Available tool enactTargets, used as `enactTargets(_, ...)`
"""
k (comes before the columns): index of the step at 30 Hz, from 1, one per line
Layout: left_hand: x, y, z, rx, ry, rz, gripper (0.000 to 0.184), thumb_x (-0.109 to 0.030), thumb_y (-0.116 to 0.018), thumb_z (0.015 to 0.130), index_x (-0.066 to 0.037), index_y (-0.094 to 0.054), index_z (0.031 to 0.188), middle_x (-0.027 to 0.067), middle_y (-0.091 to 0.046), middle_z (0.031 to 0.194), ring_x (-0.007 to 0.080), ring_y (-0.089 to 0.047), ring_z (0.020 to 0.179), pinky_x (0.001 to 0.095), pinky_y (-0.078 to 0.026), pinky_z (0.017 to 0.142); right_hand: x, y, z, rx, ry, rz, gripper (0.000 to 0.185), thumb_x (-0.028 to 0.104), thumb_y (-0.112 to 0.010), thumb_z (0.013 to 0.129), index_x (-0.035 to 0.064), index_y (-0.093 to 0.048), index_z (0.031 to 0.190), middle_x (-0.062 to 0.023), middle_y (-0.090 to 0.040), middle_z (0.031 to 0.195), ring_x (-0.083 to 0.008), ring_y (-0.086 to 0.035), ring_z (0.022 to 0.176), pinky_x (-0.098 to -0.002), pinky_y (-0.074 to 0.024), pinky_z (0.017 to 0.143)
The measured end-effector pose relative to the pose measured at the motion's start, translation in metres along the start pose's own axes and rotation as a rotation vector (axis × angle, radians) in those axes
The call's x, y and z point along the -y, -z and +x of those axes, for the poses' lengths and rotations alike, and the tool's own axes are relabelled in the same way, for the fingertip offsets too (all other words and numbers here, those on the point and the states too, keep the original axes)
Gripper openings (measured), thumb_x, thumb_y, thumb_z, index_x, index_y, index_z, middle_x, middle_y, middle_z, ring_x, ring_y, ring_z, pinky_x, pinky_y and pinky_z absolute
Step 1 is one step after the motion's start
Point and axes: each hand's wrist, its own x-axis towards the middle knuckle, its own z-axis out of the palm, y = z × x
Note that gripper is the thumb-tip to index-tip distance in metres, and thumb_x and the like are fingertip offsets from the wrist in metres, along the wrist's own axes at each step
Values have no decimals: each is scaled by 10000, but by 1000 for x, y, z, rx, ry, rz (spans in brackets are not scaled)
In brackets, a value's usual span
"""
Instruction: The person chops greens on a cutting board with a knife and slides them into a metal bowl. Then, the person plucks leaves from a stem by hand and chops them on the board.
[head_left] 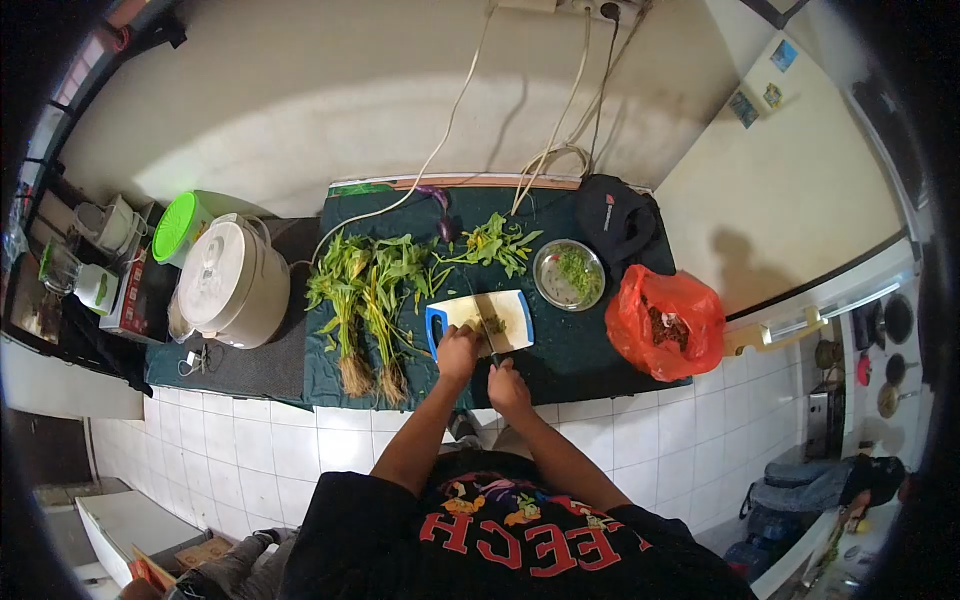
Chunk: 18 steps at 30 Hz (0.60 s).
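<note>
A white cutting board [513, 309] with a blue handle end lies on the dark green tablecloth. My right hand [508, 388] is wrapped round the handle of a knife [487, 331], whose blade slants across the board. Fingers bent, my left hand [458, 352] presses at the board's near left part, against a small bunch of chopped greens [494, 324] beside the blade. Its fingertips are partly hidden. Bundles of leafy vegetables with roots [380, 310] lie left of the board. Behind it are loose leafy stems [497, 243]. A metal bowl [541, 283] to the right holds cut greens.
An open red plastic bag [625, 315] with brown contents sits at the table's right end, a black cap [618, 218] behind it. A purple eggplant [446, 228] lies near the wall. A large rice cooker [262, 285] stands left. Cables hang down the wall. Other people are at the lower edges.
</note>
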Motion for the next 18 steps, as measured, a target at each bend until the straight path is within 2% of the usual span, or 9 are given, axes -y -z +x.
enactTargets(4, 1, -1, -3, 54, -103, 101, 92, -168, -645, 768, -117, -713, 804, 46, -645, 902, 277, -594, 918, 399, -525, 769, 8, 7, 17, -2, 97, -15, 348, 280, -455, 1008, -51, -486, 1110, -292, -678, 938, -467, -670, 914, -534, -542, 804)
enactTargets(7, 0, 3, -8, -9, -161, 114, 101, -167, -623, 770, -101, -695, 799, 51, -630, 934, 276, -586, 949, 401, -524, 771, 13, 14, 12, -25, 113, -47, 349, 277, -470, 1002, -59, -484, 1098, -301, -676, 938, -458, -674, 903, -526, -550, 778)
enactTargets(9, 0, 5, -10, 57, -120, 126, 192, -202, -660, 757, -117, -705, 924, 56, -619, 953, 287, -578, 972, 404, -526, 804, 6, 12, 2, -102, 171, 5, 360, 292, -483, 995, -54, -514, 1090, -305, -673, 885, -469, -672, 841, -532, -544, 756)
enactTargets(10, 1, 4, -11, 60, -119, 126, 192, -202, -660, 757, -117, -705, 924, 56, -619, 953, 287, -578, 972, 404, -526, 804, -3, 2, 1, -99, 169, 5, 360, 292, -483, 995, -54, -514, 1090, -305, -673, 885, -469, -672, 841, -532, -544, 756)
enactTargets(12, 2, 3, -11, -68, -165, 45, 205, -168, -651, 757, -95, -703, 941, 72, -624, 972, 294, -572, 1002, 410, -523, 823, -11, -11, 1, -70, 99, 31, 362, 288, -486, 993, -59, -514, 1089, -292, -673, 847, -467, -672, 825, -530, -544, 746)
enactTargets(16, 2, 3, -12, 42, -173, 74, 203, -129, -601, 771, -77, -695, 943, 60, -633, 1027, 287, -571, 1008, 392, -514, 829, -2, -5, 17, -49, 104, 10, 368, 288, -489, 992, -67, -506, 1087, -298, -671, 855, -472, -670, 823, -533, -543, 745)
enactTargets(18, 5, 2, -9, 41, -161, 43, 226, -100, -621, 769, -85, -703, 979, 83, -630, 1004, 299, -572, 1004, 399, -510, 868, 5, 3, 23, -41, 141, -25, 364, 276, -495, 989, -74, -494, 1091, -298, -676, 910, -451, -673, 904, -524, -548, 781)
